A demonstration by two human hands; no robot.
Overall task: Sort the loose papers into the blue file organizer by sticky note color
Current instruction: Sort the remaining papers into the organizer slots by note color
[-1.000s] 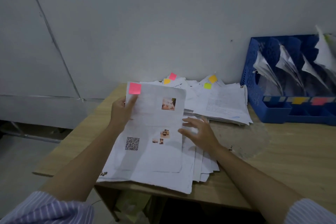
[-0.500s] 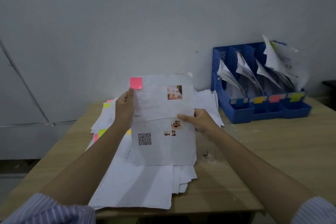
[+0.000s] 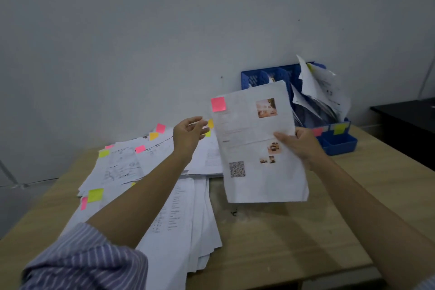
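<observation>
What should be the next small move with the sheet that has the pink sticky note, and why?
Probably the right hand should carry the sheet on toward the pink-labelled slot of the blue file organizer. The sheet bears a pink sticky note, only the right hand grips it, and the left hand is open beside it.

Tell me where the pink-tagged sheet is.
Head view, right of centre: the pink-tagged sheet is held up by the right hand, before the blue organizer.

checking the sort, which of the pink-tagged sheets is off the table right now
The sheet with the QR code, pink sticky note at its top left corner. The right hand holds it in the air by its right edge; the other pink-tagged papers lie in the pile.
</observation>
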